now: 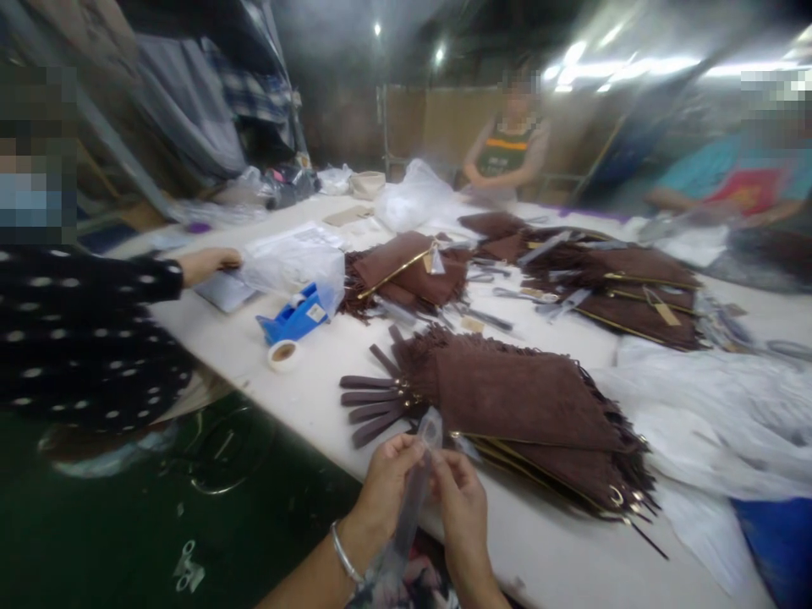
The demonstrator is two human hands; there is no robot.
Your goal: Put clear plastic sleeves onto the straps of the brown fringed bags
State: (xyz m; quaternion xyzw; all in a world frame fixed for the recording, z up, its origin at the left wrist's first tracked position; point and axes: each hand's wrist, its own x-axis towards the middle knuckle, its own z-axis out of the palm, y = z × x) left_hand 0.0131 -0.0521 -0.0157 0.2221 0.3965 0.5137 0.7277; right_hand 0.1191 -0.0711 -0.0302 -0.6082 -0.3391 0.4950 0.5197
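Note:
Between my two hands is a narrow clear plastic sleeve (414,499), with a rounded tip standing up above my fingers. My left hand (392,474), a silver bangle on its wrist, pinches the sleeve's left edge. Fingers of my right hand (460,491) close on its right edge. Whether a strap lies inside the sleeve I cannot tell. Just beyond my hands lies a stack of dark brown fringed pouches (513,393) with gold zips. Several brown wrist straps (374,410) fan out from the stack's left end.
A blue tape dispenser (295,315) and a tape roll (284,355) stand near the table's left edge. More brown pouches (412,271) lie farther back, with white plastic sheeting (716,414) at right. A co-worker's hand (212,264) reaches in from the left; two people sit across.

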